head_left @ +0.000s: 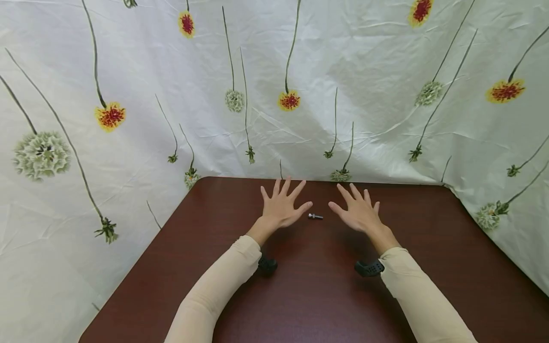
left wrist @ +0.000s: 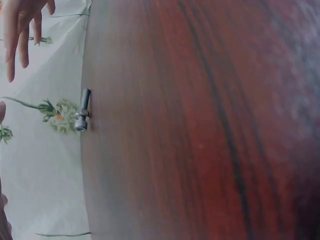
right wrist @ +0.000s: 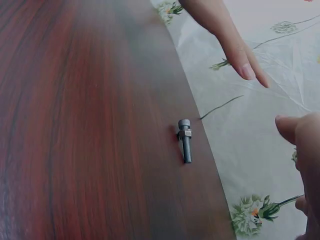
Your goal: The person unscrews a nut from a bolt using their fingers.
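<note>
A small metal bolt with a nut threaded on it [head_left: 315, 216] lies on its side on the dark red-brown table. In both wrist views the round head of the bolt [right wrist: 184, 142] and the nut close under it show clearly. To the left of the bolt, my left hand [head_left: 279, 208] spreads its fingers with the palm down. My right hand [head_left: 359, 212] is held the same way on the other side, thumb toward the bolt. Neither hand touches it; both appear raised over the wood.
The wooden table [head_left: 309, 295] reaches back to a white curtain with printed flowers [head_left: 364, 62], which hangs behind and along the sides. Black wrist straps with cameras sit below the left wrist [head_left: 267, 266] and the right wrist [head_left: 370, 268].
</note>
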The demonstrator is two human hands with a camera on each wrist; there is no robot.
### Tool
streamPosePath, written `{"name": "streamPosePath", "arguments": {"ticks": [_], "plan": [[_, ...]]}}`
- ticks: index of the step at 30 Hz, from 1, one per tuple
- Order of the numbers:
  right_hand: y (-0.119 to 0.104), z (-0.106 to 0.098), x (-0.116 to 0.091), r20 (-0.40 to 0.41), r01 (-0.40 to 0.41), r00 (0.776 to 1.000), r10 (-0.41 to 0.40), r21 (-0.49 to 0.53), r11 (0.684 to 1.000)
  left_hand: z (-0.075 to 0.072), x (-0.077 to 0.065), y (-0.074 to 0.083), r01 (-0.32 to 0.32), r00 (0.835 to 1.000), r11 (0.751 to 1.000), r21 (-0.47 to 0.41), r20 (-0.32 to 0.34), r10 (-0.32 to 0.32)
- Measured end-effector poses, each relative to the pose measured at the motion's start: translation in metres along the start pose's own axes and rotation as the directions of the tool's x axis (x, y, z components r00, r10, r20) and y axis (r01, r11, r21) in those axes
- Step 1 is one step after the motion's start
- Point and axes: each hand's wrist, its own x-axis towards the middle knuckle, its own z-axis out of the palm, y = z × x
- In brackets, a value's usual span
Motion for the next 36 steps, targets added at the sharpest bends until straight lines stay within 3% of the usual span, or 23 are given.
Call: {"name": "streamPosePath", "arguments": {"ticks": [5, 8, 10, 15, 18, 22, 28, 36], "plan": [[-0.002, 0.006, 0.007, 0.016, 0.053, 0.998, -0.057, 0.185, 0.981, 0.005, 0.001, -0.003, -0.069, 0.998, 0.992, -0.105, 0.008, 0.07], [-0.002, 0.011, 0.011, 0.01, 0.079, 0.996, -0.084, 0.255, 0.964, 0.009, 0.002, -0.005, -0.102, 0.993, 0.967, -0.235, 0.026, 0.111], [-0.001, 0.015, 0.013, 0.004, 0.085, 0.996, -0.09, 0.284, 0.955, 0.011, 0.003, -0.007, -0.124, 0.989, 0.932, -0.341, 0.035, 0.145], [0.004, 0.027, 0.014, -0.006, 0.063, 0.998, -0.065, 0.339, 0.939, 0.018, 0.006, -0.011, -0.175, 0.971, 0.806, -0.565, 0.036, 0.236], [0.006, 0.035, 0.014, -0.001, 0.046, 0.999, -0.049, 0.376, 0.926, 0.023, 0.008, -0.013, -0.156, 0.972, 0.774, -0.613, 0.043, 0.23], [0.007, 0.042, 0.015, 0.001, 0.037, 0.999, -0.042, 0.429, 0.903, 0.028, 0.011, -0.015, -0.093, 0.982, 0.773, -0.628, 0.073, 0.177], [0.006, 0.049, 0.016, 0.009, 0.031, 0.999, -0.04, 0.488, 0.872, 0.027, 0.014, -0.011, -0.022, 0.983, 0.777, -0.629, 0.13, 0.133], [0.005, 0.059, 0.021, 0.023, 0.03, 0.999, -0.046, 0.471, 0.881, 0.029, 0.015, -0.002, 0.097, 0.974, 0.768, -0.633, 0.22, 0.058]]}}
